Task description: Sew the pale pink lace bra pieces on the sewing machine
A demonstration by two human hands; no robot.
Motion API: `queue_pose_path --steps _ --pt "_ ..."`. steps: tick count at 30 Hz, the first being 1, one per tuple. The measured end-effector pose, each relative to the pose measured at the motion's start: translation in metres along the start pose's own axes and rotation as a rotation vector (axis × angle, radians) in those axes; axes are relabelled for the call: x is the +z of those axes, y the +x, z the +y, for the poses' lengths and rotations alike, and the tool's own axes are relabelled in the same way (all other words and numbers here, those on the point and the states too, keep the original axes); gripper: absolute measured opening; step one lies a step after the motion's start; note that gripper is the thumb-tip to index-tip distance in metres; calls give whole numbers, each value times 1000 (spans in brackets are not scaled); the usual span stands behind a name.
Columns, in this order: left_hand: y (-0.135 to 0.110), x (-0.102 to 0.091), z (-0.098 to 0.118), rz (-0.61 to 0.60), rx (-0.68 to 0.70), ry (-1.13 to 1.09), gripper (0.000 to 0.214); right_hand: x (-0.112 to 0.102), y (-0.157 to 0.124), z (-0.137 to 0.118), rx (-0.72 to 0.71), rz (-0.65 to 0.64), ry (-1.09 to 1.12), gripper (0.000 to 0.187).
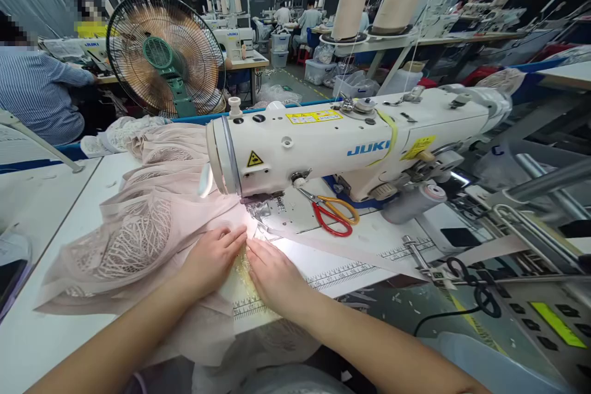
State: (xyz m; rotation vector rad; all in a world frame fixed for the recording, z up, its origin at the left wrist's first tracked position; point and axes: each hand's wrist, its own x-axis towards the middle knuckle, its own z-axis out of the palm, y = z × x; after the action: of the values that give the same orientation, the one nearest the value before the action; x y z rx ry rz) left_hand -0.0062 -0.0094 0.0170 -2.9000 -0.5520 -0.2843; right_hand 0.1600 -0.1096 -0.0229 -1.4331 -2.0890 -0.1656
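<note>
A white sewing machine [323,141] stands in front of me, its lamp lighting the needle area. Pale pink bra pieces [136,234] with lace cups are bunched to the left, and their edge runs under the machine's head. Just in front of the presser foot [261,209], my left hand [215,258] grips the pink fabric, fingertips close to the needle. My right hand [279,274] is beside it, fingers together and pressing on the same work, with a yellowish lace strip [244,274] between the hands. From the right, a pale pink tape [332,250] reaches the foot.
Red and orange-handled scissors [335,215] lie on the machine bed. A grey thread cone [415,202] is near the machine's base, beyond a printed ruler [344,274]. Behind are a large fan [164,55] and a person in a striped shirt [39,89]. A control panel [549,320] is at right.
</note>
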Motion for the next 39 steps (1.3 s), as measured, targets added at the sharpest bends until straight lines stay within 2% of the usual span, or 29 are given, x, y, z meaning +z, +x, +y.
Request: queue_pose_path --steps 12,22,31,35,38,39 --pt "6 10 -33 6 47 -66 37 -3 -1 2 -13 -23 77 33" --pt "11 16 -53 -32 -4 -100 39 -7 0 0 11 -71 114 33" --pt "17 23 -70 -36 -40 -83 41 -7 3 1 7 -11 124 30" --pt "18 23 -70 -101 -83 -85 43 -14 8 -23 -37 69 210 28" --pt "14 17 -62 -178 -158 -78 46 -8 9 -60 -153 -23 277 22" --pt "9 13 -57 -188 -188 -75 46 -3 8 -72 -196 -70 272 28"
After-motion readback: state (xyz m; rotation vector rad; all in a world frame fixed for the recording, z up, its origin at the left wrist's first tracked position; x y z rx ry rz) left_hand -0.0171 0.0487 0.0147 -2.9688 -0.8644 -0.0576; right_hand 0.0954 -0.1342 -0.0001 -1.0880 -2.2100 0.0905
